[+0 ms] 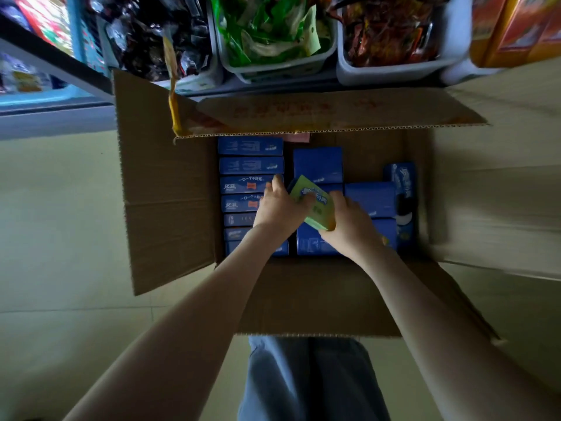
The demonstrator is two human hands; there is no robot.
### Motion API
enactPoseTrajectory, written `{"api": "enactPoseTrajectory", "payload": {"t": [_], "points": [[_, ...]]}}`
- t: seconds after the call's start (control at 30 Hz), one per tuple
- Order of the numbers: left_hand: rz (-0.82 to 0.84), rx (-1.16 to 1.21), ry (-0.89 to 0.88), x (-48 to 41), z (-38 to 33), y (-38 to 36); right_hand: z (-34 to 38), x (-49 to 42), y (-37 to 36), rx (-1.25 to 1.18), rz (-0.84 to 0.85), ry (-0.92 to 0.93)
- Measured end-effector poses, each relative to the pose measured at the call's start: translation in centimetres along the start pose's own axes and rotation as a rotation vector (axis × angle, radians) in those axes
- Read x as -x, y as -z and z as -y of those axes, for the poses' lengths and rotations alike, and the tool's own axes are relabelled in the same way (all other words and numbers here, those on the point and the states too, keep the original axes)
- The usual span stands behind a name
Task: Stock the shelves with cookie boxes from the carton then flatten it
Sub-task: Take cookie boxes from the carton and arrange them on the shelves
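From the head view, the carton (303,299) sits open on the floor (60,223) with its flaps spread, just in front of a shelf (318,86) that carries bins (282,68) of snack packets. Inside, blue boxes (250,165) stand in a tight row along the left, and more lie loosely on the right. A green box (312,205) is tilted above the middle of the carton. The right hand (349,226) grips its near right corner with fingers curled round it. The left hand (279,208) meets its left edge, fingers reaching toward the blue row, though I cannot tell if it truly grips. The step in hand looks like lifting a box out for stocking, with the carton largely full and flattening a long way off. The next move calls for raising the green box clear of the far flap and finding a free spot on the shelf.
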State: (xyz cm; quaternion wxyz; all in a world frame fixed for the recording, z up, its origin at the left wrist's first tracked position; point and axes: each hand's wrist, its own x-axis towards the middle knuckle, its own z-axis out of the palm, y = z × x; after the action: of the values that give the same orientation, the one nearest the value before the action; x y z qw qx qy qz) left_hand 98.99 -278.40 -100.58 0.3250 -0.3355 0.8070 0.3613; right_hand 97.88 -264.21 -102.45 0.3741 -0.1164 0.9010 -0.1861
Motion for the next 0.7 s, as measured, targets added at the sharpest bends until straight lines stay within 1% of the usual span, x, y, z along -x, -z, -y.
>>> {"api": "enactPoseTrajectory", "payload": {"t": [0.03, 0.1, 0.17, 0.3, 0.37, 0.47, 0.53, 0.57, 0.6, 0.63, 0.7], "points": [[0.0, 0.083, 0.064, 1.1, -0.2, 0.4, 0.6, 0.9, 0.8, -0.016, 0.0, 0.002], [-0.021, 0.25, 0.134, 3.6, -0.7, 1.5, 1.8, 3.2, 2.7, -0.049, -0.01, 0.024], [-0.042, 0.346, 0.137, 6.7, -1.4, 3.2, 3.1, 5.9, 5.1, -0.089, -0.007, 0.049], [-0.064, 0.424, 0.099, 13.9, -4.0, 8.4, 6.5, 11.6, 11.3, -0.11, 0.007, 0.073], [-0.097, 0.512, 0.092, 18.0, -5.8, 11.8, 8.3, 14.6, 15.0, -0.052, -0.064, 0.084], [-0.171, 0.676, 0.104, 24.2, -8.5, 17.4, 11.2, 19.5, 21.5, 0.038, -0.191, 0.05], [-0.224, 0.782, 0.1, 28.4, -10.6, 21.2, 13.5, 22.6, 26.1, 0.071, -0.249, 0.089], [-0.272, 0.756, 0.078, 30.6, -11.8, 22.9, 14.8, 24.1, 28.3, 0.075, -0.273, 0.134], [-0.357, 0.649, 0.041, 32.7, -12.8, 24.5, 16.1, 25.4, 30.4, 0.075, -0.292, 0.191], [-0.47, 0.485, -0.002, 34.7, -13.6, 25.9, 17.5, 26.7, 32.5, 0.079, -0.315, 0.254], [-0.669, 0.112, -0.171, 39.1, -15.9, 28.8, 20.4, 28.9, 36.6, 0.113, -0.359, 0.367]]}}
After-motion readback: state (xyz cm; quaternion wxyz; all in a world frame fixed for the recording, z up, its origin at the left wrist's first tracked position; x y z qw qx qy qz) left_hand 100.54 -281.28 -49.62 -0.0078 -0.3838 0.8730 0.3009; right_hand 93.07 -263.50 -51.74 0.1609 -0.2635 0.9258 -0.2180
